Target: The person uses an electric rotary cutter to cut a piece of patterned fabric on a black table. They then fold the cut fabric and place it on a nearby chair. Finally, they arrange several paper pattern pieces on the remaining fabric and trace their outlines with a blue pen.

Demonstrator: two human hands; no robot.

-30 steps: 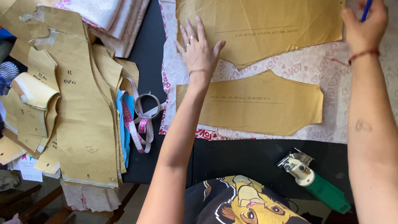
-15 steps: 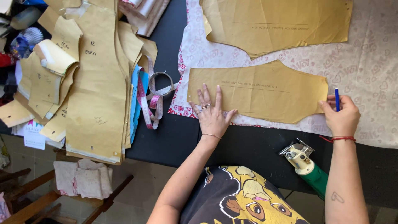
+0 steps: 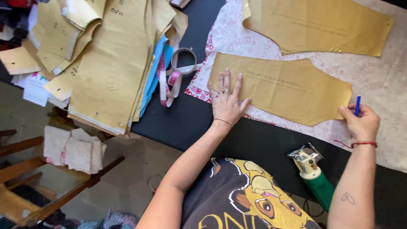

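My left hand (image 3: 226,101) lies flat, fingers spread, on the lower left corner of a tan paper pattern piece (image 3: 284,89). That piece rests on a pale printed fabric (image 3: 377,85) spread over a black table (image 3: 182,118). My right hand (image 3: 361,121) grips a blue pen (image 3: 357,104) upright at the piece's right tip. A second, larger tan pattern piece (image 3: 318,25) lies on the fabric farther back.
A thick stack of tan paper patterns (image 3: 110,63) covers the table's left side, with a pink tape measure (image 3: 166,76) beside it. A green and white electric cutter (image 3: 311,174) sits at the near edge. Folded cloth scraps (image 3: 74,148) rest on a wooden chair (image 3: 25,169) at lower left.
Both hands came down from the far pattern piece to the near one. The left hand now presses its left corner and the right hand holds the pen at its right tip.
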